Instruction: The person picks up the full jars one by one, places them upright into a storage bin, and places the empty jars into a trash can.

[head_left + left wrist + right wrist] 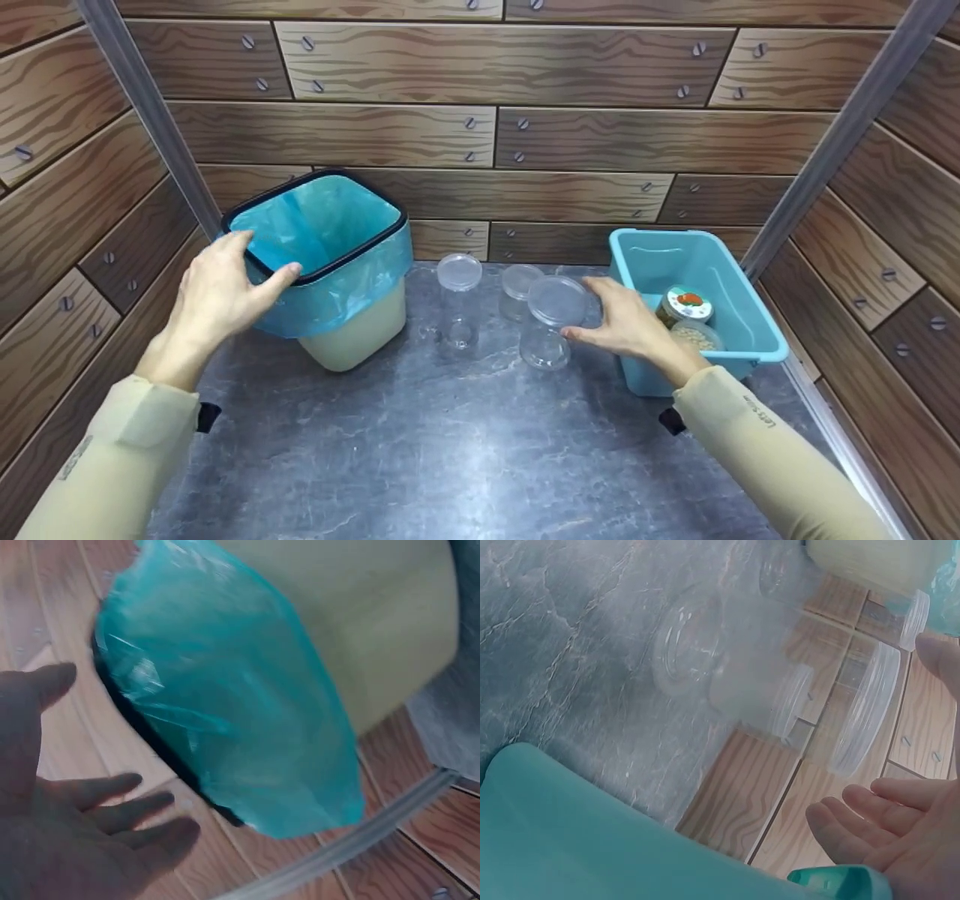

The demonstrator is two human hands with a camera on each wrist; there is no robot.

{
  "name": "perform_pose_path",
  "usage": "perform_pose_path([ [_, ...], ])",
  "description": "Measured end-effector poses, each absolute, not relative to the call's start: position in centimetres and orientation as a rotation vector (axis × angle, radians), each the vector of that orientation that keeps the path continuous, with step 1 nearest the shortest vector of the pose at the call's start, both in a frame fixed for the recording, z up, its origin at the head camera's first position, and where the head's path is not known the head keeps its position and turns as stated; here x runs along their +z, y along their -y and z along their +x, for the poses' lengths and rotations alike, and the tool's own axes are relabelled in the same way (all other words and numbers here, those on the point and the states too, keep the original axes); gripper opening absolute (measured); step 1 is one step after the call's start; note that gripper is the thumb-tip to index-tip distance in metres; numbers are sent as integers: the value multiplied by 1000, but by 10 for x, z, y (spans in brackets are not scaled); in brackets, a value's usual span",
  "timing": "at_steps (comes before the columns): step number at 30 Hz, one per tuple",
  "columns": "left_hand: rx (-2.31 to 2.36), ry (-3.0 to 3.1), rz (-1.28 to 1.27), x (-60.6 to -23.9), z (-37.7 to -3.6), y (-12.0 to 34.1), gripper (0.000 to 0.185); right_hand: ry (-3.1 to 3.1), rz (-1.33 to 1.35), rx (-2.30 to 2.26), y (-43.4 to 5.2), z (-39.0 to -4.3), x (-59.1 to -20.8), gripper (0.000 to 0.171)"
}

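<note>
My left hand (238, 283) hovers open at the front-left rim of a cream waste bin (352, 334) lined with a teal bag (322, 217), its thumb close to the bag's fold. In the left wrist view the spread fingers (112, 814) stay just apart from the teal bag (225, 705). With its fingers straight, my right hand (604, 313) reaches toward the nearest clear lidded jar (551, 322). It holds nothing. The right wrist view shows the open palm (900, 836) beside the clear jars (735, 667).
Two more clear lidded jars (459, 300) (519, 291) stand behind the near one. At the right a light-blue tub (750, 330) holds a jar with an orange-marked lid (684, 304) and a jar of grains (697, 337). Wood-pattern walls close in three sides of the grey marbled tabletop (420, 450).
</note>
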State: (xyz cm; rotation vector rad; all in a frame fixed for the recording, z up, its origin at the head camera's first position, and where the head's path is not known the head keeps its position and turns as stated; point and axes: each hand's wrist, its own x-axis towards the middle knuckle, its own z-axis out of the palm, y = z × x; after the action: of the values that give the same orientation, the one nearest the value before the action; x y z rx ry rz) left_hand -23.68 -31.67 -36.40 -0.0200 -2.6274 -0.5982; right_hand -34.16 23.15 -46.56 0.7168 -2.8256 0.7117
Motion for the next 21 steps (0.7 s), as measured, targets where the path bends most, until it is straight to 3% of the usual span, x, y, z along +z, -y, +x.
perform_pose_path([
  [4, -578, 2837, 71, -366, -253, 331, 122, 2836, 702, 725, -230, -343, -467, 96],
  [7, -595, 2938, 101, -367, -262, 339, 137, 2832, 701, 722, -229, -344, -468, 94],
  [15, -526, 3088, 154, -368, -269, 345, 155, 2860, 671, 724, -218, -349, -470, 97],
  [21, -443, 3118, 108, -360, -272, 341, 156, 2894, 598, 753, -209, -355, -473, 104],
])
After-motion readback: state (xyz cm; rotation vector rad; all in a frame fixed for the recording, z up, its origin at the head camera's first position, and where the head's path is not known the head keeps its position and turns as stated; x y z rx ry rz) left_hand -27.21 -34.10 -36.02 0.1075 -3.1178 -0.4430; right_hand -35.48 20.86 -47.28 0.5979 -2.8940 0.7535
